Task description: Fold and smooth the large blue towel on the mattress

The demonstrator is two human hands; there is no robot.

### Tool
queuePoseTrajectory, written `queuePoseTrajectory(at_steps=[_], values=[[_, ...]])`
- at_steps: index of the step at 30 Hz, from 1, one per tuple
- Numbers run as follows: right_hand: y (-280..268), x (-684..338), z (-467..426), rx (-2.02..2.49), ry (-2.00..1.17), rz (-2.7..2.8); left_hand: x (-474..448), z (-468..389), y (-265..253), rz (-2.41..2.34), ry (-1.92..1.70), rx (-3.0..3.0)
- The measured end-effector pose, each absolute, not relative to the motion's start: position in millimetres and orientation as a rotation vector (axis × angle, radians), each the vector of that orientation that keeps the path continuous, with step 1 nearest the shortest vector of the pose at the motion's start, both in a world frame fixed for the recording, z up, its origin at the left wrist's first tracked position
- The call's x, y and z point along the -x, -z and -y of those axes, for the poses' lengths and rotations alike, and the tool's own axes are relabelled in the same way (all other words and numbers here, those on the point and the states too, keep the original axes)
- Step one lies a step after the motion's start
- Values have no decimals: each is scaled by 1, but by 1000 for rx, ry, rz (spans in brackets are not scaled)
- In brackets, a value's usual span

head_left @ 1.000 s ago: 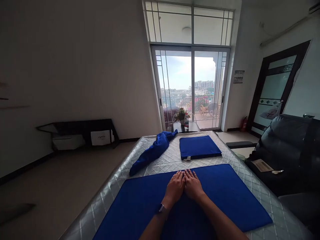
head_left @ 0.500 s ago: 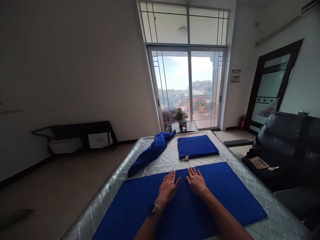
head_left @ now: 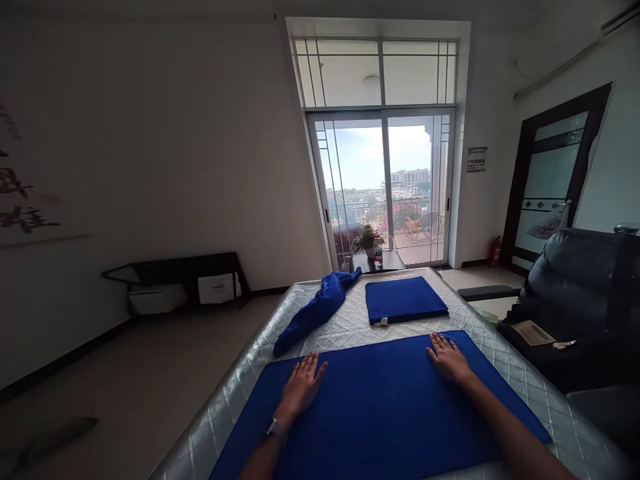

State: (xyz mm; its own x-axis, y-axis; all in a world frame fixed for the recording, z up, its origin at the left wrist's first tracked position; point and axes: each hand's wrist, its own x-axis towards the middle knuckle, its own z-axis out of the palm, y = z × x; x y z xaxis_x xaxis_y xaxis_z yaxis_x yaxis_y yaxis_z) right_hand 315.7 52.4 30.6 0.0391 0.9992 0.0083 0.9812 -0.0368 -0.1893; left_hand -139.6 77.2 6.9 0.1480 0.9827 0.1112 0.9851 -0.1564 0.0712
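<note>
A blue cloth (head_left: 370,407) lies spread flat in front of me. My left hand (head_left: 300,383) rests flat on its left part near the far edge, fingers stretched out, a watch on the wrist. On the right part, also by the far edge, my right hand (head_left: 449,358) lies flat with its fingers extended. Neither hand holds anything. Beyond the cloth is a folded blue cloth (head_left: 406,298) with a small white tag at its near corner. To its left lies a bunched, twisted blue cloth (head_left: 317,311).
Everything blue lies on a silvery quilted surface (head_left: 240,383). Right of it stands a black armchair (head_left: 570,293) with a brown card (head_left: 533,333) on the seat. Behind are a small table with a potted plant (head_left: 367,239) and a bottle (head_left: 378,253), before glass sliding doors (head_left: 353,177).
My hands have slid apart over the cloth, the left one leftward and the right one rightward. The view has shifted slightly. The folded and bunched cloths stay in place.
</note>
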Motion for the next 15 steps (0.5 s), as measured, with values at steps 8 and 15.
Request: queuePoseTrajectory(at_steps=[8,15], values=[[-5,-400,-58,2368,18,1872,221,-85,12,2122,276,2166],[4,-407,-67,2399,13,1872,251,-89,13,2332,268,2115]])
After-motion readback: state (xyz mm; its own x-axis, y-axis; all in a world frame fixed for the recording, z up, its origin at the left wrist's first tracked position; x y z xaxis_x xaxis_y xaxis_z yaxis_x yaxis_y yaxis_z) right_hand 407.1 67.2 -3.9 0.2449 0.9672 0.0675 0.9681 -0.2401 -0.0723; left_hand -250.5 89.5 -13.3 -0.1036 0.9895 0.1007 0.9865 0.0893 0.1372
